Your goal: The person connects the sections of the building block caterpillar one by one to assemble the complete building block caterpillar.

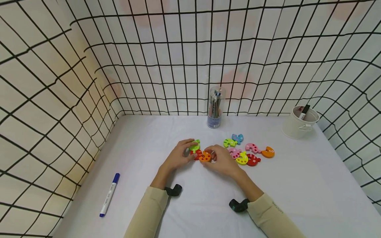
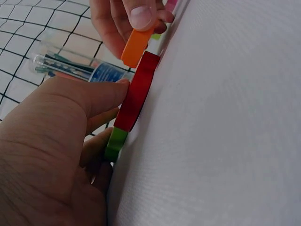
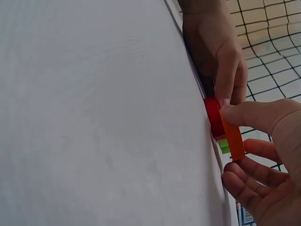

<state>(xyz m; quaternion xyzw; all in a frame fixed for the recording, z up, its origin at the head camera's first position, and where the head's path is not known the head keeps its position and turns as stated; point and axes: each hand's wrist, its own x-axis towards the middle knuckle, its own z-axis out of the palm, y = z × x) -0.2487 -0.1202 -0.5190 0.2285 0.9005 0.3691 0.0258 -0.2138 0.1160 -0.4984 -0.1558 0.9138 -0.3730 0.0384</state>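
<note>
Orange piece (image 3: pixel 234 140) — in the right hand's (image 1: pixel 222 159) pinch

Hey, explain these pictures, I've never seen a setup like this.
There's no robot: these are a person's bare left hand and right hand. The wide picture comes from a camera worn on the head, looking forward and down; the other two come from the black cameras on the wrists.

On the white table are a blue-capped marker, a clear tube of pens or pencils, a white bucket with another marker inside, and colourful pieces beside the right hand.

The right hand's grip pinches an orange piece. The left hand's thumb and fingers curl around a red piece and a green piece.
</note>
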